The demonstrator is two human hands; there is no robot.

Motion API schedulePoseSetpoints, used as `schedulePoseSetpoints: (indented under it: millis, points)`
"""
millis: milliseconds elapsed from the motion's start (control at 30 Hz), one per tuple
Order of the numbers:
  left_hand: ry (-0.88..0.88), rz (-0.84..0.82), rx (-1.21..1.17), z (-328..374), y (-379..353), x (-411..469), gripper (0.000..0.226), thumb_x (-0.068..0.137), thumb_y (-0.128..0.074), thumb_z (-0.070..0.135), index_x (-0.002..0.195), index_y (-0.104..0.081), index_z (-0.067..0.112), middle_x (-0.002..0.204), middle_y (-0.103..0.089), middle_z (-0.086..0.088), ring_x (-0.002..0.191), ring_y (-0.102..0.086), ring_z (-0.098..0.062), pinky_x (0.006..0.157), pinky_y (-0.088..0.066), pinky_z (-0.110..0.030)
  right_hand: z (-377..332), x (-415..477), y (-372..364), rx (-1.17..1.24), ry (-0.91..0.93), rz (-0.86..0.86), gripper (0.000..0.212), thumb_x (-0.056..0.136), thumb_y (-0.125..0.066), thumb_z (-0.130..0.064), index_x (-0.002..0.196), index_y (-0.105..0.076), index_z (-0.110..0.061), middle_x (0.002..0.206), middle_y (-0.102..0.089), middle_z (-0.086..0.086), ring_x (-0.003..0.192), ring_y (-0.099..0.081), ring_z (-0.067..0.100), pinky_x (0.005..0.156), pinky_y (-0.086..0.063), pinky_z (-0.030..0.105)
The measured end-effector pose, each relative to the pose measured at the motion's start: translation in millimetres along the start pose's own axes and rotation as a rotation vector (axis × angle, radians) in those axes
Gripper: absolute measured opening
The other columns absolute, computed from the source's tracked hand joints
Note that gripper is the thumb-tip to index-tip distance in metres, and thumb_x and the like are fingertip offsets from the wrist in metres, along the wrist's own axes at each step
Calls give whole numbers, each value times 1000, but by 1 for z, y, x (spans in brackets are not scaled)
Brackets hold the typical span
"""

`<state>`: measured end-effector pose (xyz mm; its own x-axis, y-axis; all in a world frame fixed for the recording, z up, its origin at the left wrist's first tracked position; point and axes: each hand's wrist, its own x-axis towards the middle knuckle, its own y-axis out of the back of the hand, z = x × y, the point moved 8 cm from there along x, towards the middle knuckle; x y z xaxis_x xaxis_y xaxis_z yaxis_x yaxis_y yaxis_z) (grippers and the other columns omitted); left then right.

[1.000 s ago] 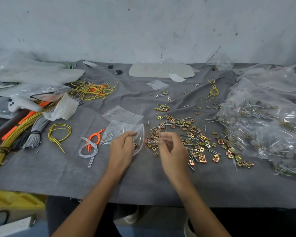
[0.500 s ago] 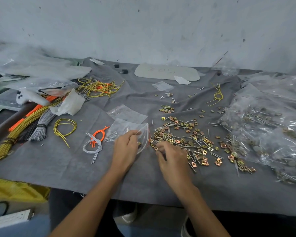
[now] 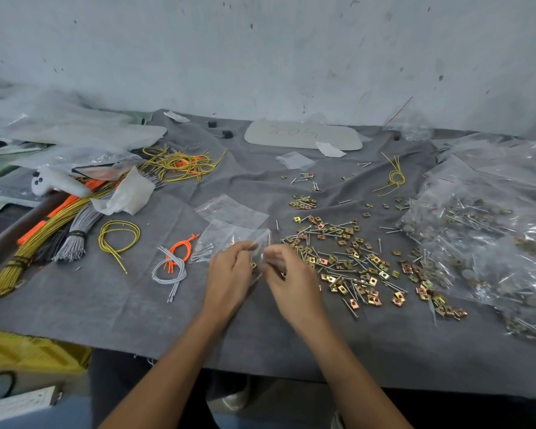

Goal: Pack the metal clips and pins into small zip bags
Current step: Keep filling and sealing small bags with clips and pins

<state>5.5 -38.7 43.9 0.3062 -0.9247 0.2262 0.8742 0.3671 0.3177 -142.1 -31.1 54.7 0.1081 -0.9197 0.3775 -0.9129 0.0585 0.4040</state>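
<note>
A small clear zip bag (image 3: 229,239) lies at the table's middle with several pins inside. My left hand (image 3: 229,274) pinches its near right edge at the mouth. My right hand (image 3: 287,274) is right beside it at the bag's mouth, fingers curled on something small; what it pinches is hidden. A spread of brass-coloured metal clips and thin silver pins (image 3: 347,261) covers the grey cloth just right of my hands. A second empty zip bag (image 3: 229,210) lies behind the first.
Large clear bags of clips and pins (image 3: 483,243) fill the right side. Yellow, orange and grey wire bundles (image 3: 44,239), loose wire loops (image 3: 118,239) and a white controller (image 3: 56,182) sit left. A grey plate (image 3: 302,136) lies at the back.
My right hand went down to the clip pile, then came back up to the bag's mouth beside my left hand. The left hand kept hold of the bag.
</note>
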Motion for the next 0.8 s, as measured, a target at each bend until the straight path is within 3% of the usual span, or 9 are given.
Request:
schedulePoseSetpoints:
  millis: [133,200,500,667,800]
  points:
    - [15,-1,-25,-2,0,1,44,80,-38,29,103,-75,21,55,-57,3,58,-54,-10,60,-42,-29,10,-5,30,-227,-16,138,18,93,-64,-13,106,-63,-25,94,-64,-15,93,-60,8,80,-52,30]
    - [17,3,-27,-3,0,1,43,80,-39,29,103,-74,20,54,-55,2,56,-52,-11,58,-41,-30,17,-8,34,-354,-81,116,16,91,-63,-14,103,-63,-24,89,-64,-13,94,-53,16,81,-48,37]
    - [18,-8,-55,-7,-1,1,43,79,-39,27,102,-74,18,54,-58,7,57,-53,-11,60,-40,-30,20,-12,26,-478,-111,41,17,90,-65,-39,104,-55,-35,92,-61,-13,98,-47,16,79,-31,30]
    - [25,-15,-64,-6,-2,0,43,80,-39,27,103,-74,17,54,-59,6,57,-53,-13,61,-41,-32,13,-13,25,-507,-42,38,13,93,-65,-28,103,-57,-30,91,-65,-13,95,-48,15,86,-38,35]
    - [20,-20,-53,-3,-2,-1,42,80,-39,27,103,-73,18,53,-59,7,56,-53,-10,60,-41,-30,9,-14,26,-471,-3,55,4,97,-58,-23,101,-58,-26,85,-63,-9,89,-51,18,83,-39,36]
